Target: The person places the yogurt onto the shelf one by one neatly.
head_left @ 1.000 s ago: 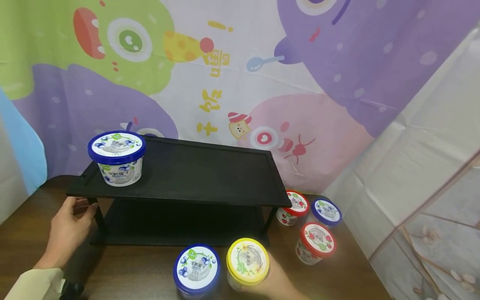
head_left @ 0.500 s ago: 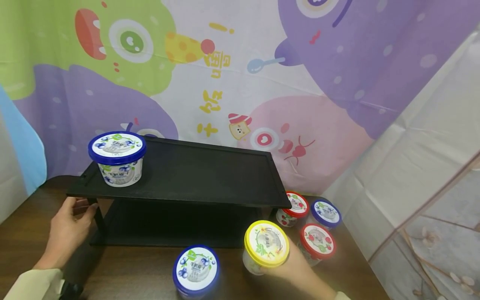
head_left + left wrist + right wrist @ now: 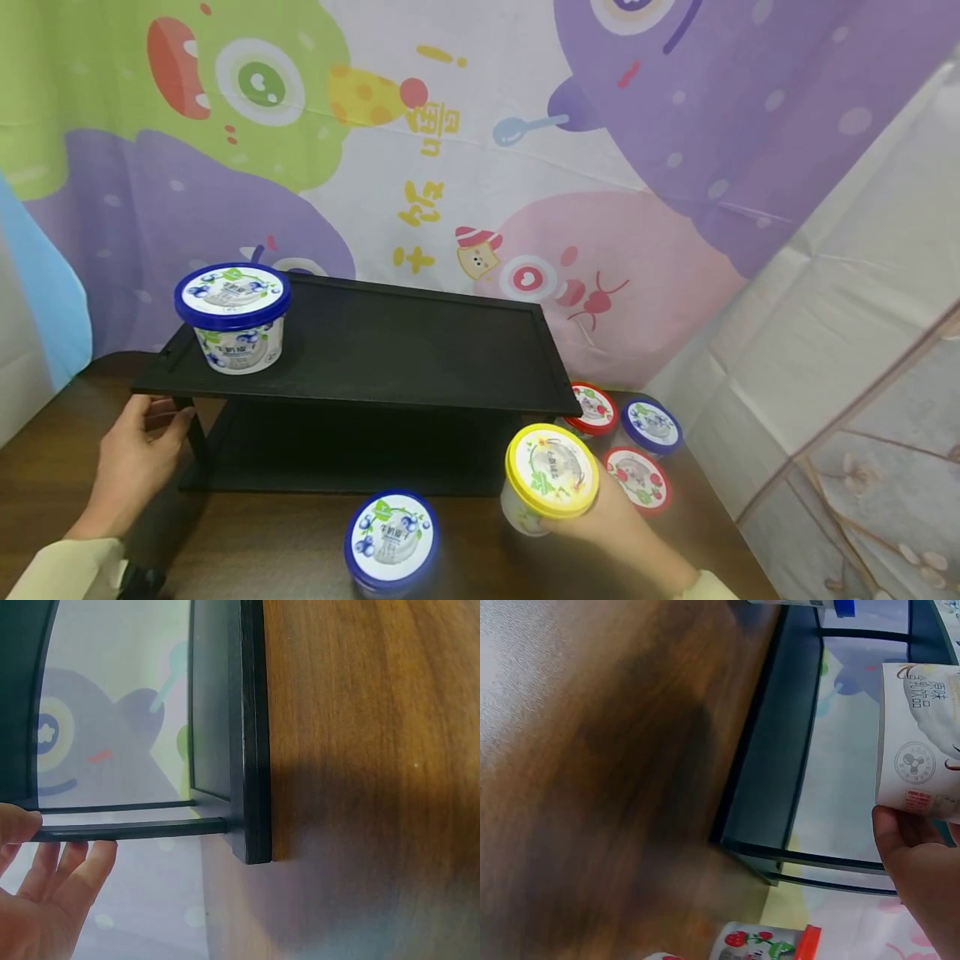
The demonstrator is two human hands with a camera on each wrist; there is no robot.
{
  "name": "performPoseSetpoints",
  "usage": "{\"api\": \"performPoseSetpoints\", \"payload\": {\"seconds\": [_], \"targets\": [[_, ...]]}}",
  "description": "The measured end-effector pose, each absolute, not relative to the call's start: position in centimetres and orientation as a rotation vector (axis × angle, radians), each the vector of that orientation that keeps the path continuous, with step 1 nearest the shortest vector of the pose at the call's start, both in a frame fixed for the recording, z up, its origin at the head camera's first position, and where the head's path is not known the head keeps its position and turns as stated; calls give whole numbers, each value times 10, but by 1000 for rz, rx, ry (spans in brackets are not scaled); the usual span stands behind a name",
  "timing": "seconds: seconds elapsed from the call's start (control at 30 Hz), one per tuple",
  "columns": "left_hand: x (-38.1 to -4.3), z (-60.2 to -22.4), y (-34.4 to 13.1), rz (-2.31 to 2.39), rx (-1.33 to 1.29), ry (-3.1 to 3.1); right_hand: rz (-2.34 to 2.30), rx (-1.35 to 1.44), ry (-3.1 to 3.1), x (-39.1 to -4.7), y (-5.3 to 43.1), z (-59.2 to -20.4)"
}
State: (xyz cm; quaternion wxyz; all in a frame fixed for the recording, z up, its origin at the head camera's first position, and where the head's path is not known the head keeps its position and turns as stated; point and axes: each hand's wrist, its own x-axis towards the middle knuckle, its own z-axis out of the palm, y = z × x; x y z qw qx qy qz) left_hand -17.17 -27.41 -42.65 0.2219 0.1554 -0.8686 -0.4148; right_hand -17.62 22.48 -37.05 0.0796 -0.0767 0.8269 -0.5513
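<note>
With my left hand (image 3: 135,475) I grip the front left leg (image 3: 127,830) of a black two-tier shelf (image 3: 420,350); the left wrist view shows thumb and fingers on either side of it. My right hand (image 3: 611,521) holds a yellow-lidded tub (image 3: 551,471) from its right side, in front of the shelf's right end. In the right wrist view that paper tub (image 3: 919,742) is raised above the wooden table. A blue-lidded tub (image 3: 234,317) stands on the left of the top tier. Another blue-lidded tub (image 3: 392,537) stands on the table before the shelf.
Right of the shelf stand two red-lidded tubs, the nearer one (image 3: 637,479) partly hidden by my right hand and the farther one (image 3: 592,408) behind the shelf corner. A blue-lidded tub (image 3: 652,425) stands beside them. A cartoon-print curtain (image 3: 450,167) hangs behind.
My right hand has carried the yellow-lidded tub from beside the front blue-lidded tub to the right and upward. My left hand keeps its grip on the shelf leg.
</note>
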Motion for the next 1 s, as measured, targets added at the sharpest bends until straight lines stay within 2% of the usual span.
{"api": "performPoseSetpoints", "payload": {"seconds": [0.5, 0.8, 0.87, 1.0], "targets": [[-177, -431, -280, -1174, 414, -2393, -1583, -393, 2520, -184, 229, -349], [-209, -488, -318, -1109, 417, -2407, -1530, -555, 2594, -189, 228, -337], [-207, -486, -317, -1119, 424, -2411, -1496, -600, 2639, -190, 229, -334], [-190, -456, -296, -1125, 436, -2416, -1433, -662, 2708, -192, 231, -328]]}}
